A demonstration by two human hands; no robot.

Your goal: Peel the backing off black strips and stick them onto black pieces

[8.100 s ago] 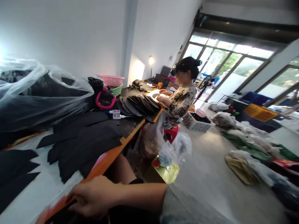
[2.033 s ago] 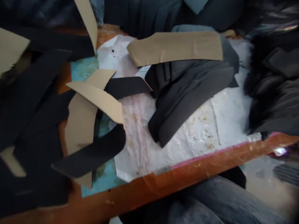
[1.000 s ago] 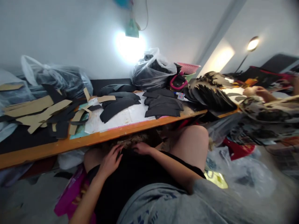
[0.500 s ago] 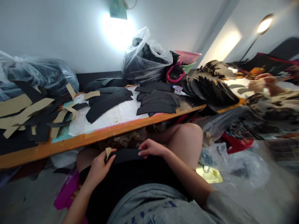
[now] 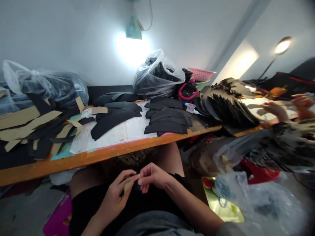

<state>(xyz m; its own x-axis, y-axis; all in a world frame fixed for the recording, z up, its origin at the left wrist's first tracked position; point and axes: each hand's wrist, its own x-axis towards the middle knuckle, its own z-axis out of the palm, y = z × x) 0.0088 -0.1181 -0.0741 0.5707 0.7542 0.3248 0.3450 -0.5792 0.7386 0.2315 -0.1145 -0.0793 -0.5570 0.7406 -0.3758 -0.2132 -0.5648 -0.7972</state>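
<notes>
Black cut piece point(image 5: 110, 196): lies in the person's lap under both hands; it blends into the dark clothing, so its edges are hard to make out.
Tan card strip point(image 5: 128, 186): stands at a slant between the hands, just above the lap.
Left hand point(image 5: 114, 198): fingers together and stretched along the strip, thumb against it.
Right hand point(image 5: 154, 177): fingers curled together, pinching the top end of the strip.
Workbench edge point(image 5: 105, 158): orange, just beyond the hands.
On the bench: white paper sheet point(image 5: 123, 134) under stacks of black pieces point(image 5: 167, 123), with loose tan strips point(image 5: 22, 123) to the left.
Behind: clear plastic bag of black pieces point(image 5: 157, 78).
Co-worker: floral sleeve point(image 5: 290, 144), both hands point(image 5: 277, 109) working at the far end of the bench.
</notes>
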